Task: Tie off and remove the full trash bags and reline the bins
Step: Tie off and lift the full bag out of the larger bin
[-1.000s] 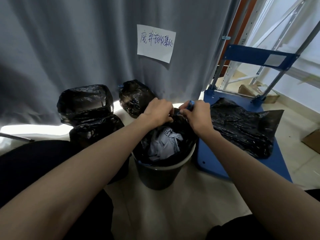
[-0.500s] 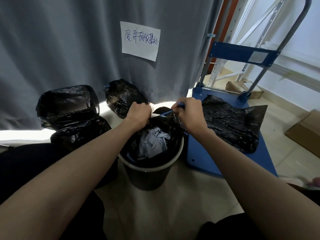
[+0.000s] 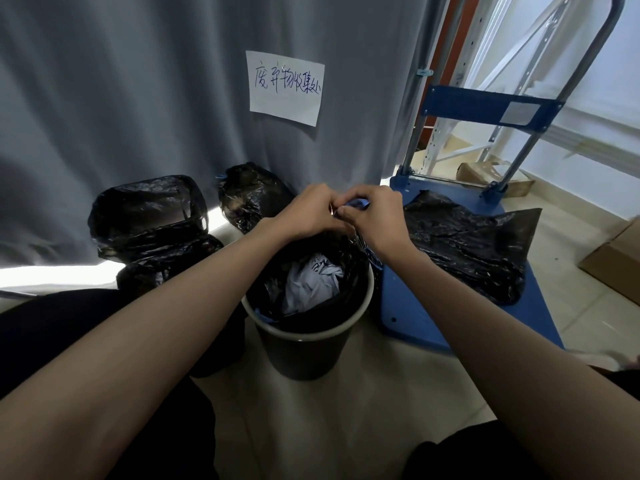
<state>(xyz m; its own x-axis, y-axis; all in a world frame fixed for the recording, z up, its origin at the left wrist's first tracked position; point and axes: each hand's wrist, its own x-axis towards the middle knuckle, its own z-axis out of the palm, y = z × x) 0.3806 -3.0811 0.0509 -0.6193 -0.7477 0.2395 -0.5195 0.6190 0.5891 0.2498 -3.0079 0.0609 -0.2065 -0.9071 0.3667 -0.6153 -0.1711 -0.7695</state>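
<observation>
A dark round bin (image 3: 304,351) stands on the floor in the middle, lined with a black trash bag (image 3: 273,289) that holds crumpled white paper (image 3: 311,282). Above the bin's far rim my left hand (image 3: 308,211) and my right hand (image 3: 375,218) meet, fingers curled. Both pinch the bag's blue drawstring (image 3: 358,203), which runs down along my right wrist. A second bin lined with a black bag (image 3: 145,206) stands at the left. A tied black bag (image 3: 249,194) lies behind, by the curtain.
A blue platform cart (image 3: 450,327) with a metal handle stands right of the bin, with loose black bags (image 3: 467,244) on its deck. A grey curtain (image 3: 138,98) with a paper sign (image 3: 285,86) hangs behind. Cardboard boxes (image 3: 613,261) sit at the far right.
My hands, apart half a second ago with the drawstring stretched between them, have come together above the bin's far rim. The view has shifted slightly.
</observation>
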